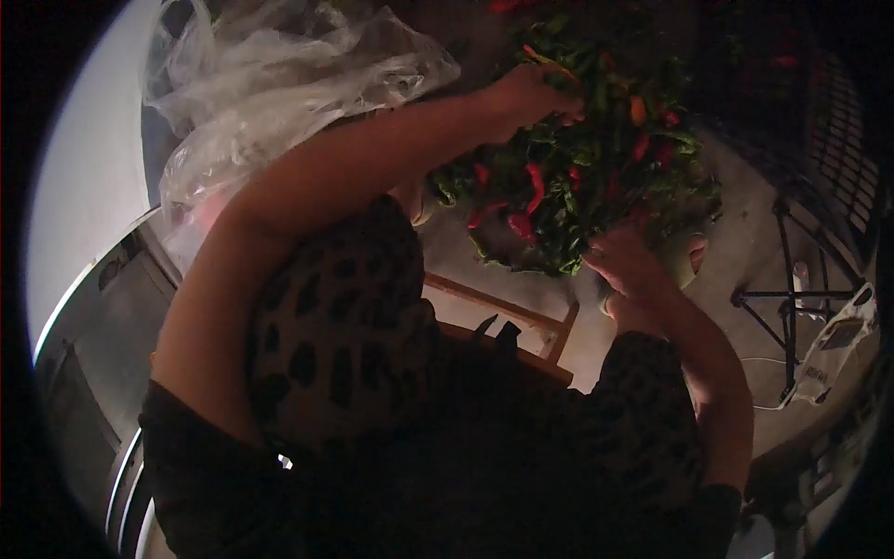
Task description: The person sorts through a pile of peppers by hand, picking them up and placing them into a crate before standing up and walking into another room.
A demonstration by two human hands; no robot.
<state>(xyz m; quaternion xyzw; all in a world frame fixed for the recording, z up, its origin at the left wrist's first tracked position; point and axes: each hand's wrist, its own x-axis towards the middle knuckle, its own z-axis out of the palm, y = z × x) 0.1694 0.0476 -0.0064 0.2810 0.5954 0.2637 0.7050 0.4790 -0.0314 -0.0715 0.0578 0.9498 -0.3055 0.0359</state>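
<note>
A large heap of green peppers (559, 186) with red and a few orange ones among them lies on the floor in front of my feet. My left hand (535, 96) is at the heap's upper left, its fingers curled beside an orange-red pepper (548, 61); whether it grips anything is hard to make out. At the heap's lower right edge is my right hand (622, 261), fingers bent toward the peppers, with a red pepper close to the fingertips. Dim light hides what lies between the fingers. A curved red pepper (535, 188) rests between the two hands.
Clear plastic bags (279, 84) are bunched at the upper left. Under my legs is a wooden stool frame (503, 307). To the right stand a black metal rack (787, 293) and a dark plastic crate (843, 149). A pale strap-like object (833, 349) lies nearby.
</note>
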